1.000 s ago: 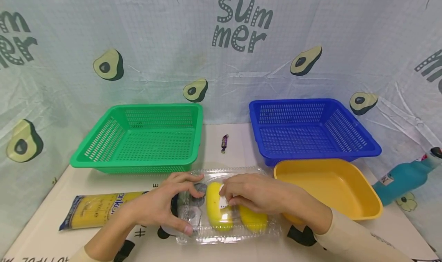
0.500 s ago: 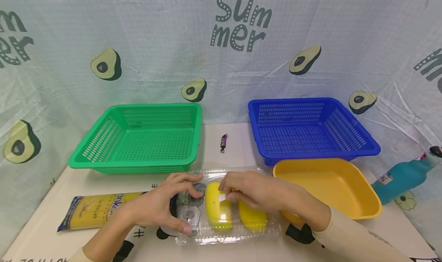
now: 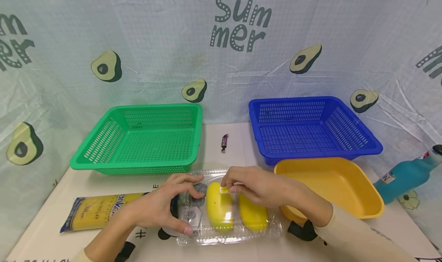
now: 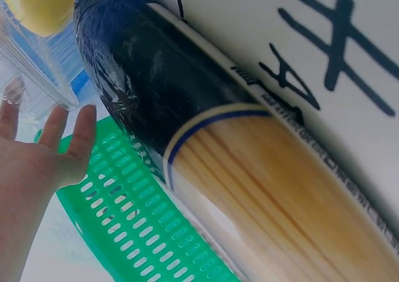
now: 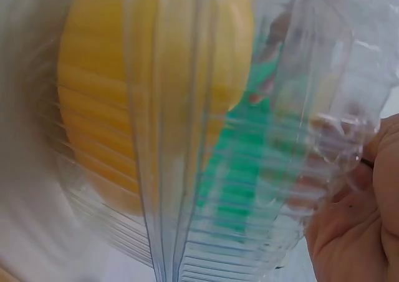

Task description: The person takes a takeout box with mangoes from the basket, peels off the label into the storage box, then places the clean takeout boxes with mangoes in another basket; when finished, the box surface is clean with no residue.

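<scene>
Two yellow mango-like fruits lie side by side in a clear plastic clamshell box in front of me. My left hand spans the box's left end, thumb at the near edge and fingers over the lid. In the left wrist view, that hand has its fingers spread beside the box's clear wall. My right hand pinches a small white label above the left fruit, its edge lifted. The right wrist view shows the box close up, with part of my right hand beyond it.
A spaghetti packet lies to the left. Behind stand a green basket and a blue basket, with a small purple-wrapped candy between them. A yellow tub and a teal bottle are on the right.
My right hand has moved slightly away from me, drawing the label's edge up, so less of its white face shows. The left hand and the box stay put.
</scene>
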{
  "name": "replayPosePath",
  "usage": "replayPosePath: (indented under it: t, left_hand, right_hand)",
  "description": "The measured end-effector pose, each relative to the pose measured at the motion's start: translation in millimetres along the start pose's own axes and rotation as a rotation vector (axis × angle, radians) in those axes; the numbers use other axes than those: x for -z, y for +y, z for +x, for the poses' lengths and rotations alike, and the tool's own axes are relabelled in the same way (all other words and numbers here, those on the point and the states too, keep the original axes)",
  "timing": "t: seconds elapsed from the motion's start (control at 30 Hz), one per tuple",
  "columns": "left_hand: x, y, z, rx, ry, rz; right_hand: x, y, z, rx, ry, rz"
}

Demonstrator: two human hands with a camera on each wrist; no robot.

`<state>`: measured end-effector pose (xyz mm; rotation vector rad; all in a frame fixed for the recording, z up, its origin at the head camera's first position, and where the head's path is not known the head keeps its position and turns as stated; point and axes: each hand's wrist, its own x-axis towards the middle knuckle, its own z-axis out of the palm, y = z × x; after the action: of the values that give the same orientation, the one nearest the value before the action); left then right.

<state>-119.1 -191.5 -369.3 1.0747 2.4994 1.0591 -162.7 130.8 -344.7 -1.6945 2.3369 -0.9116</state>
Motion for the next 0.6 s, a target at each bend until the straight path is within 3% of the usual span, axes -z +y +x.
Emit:
replayPosePath:
  t: [0.37, 0.6]
  left_hand:
    - [-1.6, 1.1, 2.6, 0.022, -0.002, 0.007]
    - [-1.7, 2.0, 1.0, 0.037, -0.001, 0.004]
  right_hand:
    - [15.3, 1.3, -10.8, -0.027, 0.123, 0.13]
    - [25.2, 2.1, -29.7, -0.045, 0.132, 0.167]
